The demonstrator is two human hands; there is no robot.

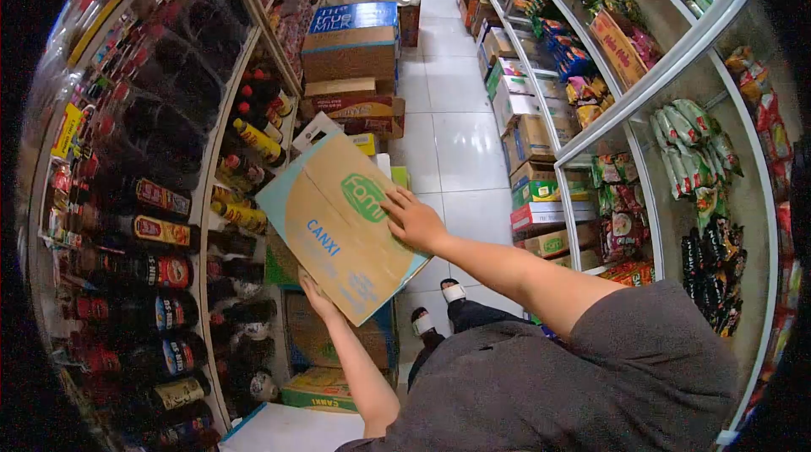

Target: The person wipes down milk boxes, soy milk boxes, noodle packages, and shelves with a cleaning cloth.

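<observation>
A brown cardboard box (334,215) printed "Fami" and "CANXI" is tilted in front of me, over other cartons on the left side of the aisle. My right hand (414,222) comes over its right edge, fingers spread flat across the top face beside the green logo. At the lower left edge is my left hand (318,298), gripping from the side with its fingertips partly hidden by the box. Below it stand more cartons, among them a green and yellow one (321,391) marked "CANXI".
Shelves of dark sauce bottles (160,270) line the left. Stacked cartons, including a blue "true MILK" box (353,19), stand farther along. Shelves with snack packets (693,148) and boxes (549,190) run along the right. A tiled floor (456,135) lies between; my feet are on it.
</observation>
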